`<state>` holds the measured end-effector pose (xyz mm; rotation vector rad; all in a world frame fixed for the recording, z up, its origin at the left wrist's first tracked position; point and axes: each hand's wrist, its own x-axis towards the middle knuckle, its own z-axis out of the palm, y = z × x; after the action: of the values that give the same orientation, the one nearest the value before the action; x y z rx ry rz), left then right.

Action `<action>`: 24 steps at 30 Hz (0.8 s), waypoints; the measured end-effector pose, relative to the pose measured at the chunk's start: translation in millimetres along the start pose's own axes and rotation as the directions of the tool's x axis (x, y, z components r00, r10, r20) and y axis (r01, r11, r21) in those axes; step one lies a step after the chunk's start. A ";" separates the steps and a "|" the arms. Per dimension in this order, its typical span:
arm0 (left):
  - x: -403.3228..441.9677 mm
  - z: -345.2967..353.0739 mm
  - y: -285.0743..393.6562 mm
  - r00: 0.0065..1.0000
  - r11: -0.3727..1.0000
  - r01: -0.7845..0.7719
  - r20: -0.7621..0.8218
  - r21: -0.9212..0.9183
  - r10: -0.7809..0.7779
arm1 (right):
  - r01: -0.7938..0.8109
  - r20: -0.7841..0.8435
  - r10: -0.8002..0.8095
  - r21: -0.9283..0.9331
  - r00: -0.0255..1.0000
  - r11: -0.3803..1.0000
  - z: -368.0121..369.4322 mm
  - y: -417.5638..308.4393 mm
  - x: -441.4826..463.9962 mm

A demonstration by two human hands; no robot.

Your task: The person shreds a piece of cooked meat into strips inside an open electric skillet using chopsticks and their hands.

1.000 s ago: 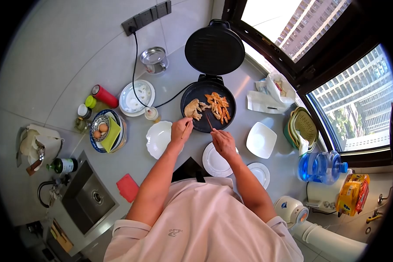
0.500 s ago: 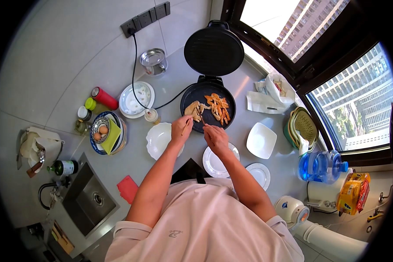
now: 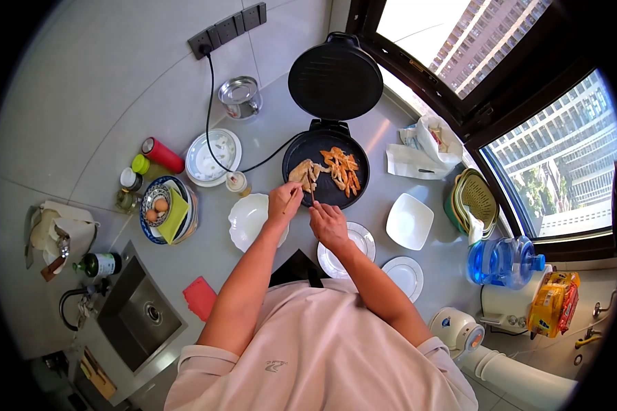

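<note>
An electric griddle pan (image 3: 307, 145) stands with its ribbed lid raised. At its left side lies a browned piece of meat (image 3: 304, 172); orange-coated strips of food (image 3: 345, 170) are heaped at the right. My left hand (image 3: 284, 202) is closed around a thin wooden chopstick (image 3: 292, 198) at the pan's lower left rim, beside the meat. Over the near rim, my right hand (image 3: 330, 225) grips another chopstick (image 3: 313, 197), its tip pointing at the meat's lower edge. Whether either tip pierces the meat is too small to tell.
Near my forearms are a white scalloped bowl (image 3: 249, 220), a round plate (image 3: 348, 256) and a square bowl (image 3: 410, 221). A power cord (image 3: 266, 162) crosses the counter at left. A seasoning bottle (image 3: 238, 183) stands left of the pan; a water jug (image 3: 497, 262) is at right.
My right hand has shifted left and slightly toward me, bringing its chopstick closer to my left hand. The left hand and the food look nearly unchanged.
</note>
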<state>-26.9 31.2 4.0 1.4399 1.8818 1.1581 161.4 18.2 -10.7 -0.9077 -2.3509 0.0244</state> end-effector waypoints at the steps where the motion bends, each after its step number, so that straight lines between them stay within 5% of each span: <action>1: 1.5 -0.7 -1.2 1.000 1.000 0.005 0.003 0.004 -0.005 | 0.006 0.008 -0.006 -0.008 1.000 1.000 -0.6 0.8 -0.5; 24: 7.6 -9.7 1.7 0.997 0.998 -0.063 -0.053 0.007 0.064 | -0.101 -0.115 0.115 0.123 0.987 0.987 -24.1 5.0 13.5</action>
<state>-36.2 35.4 11.2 1.4958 1.8885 1.2327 169.9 25.7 15.1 -0.9510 -2.1622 0.1450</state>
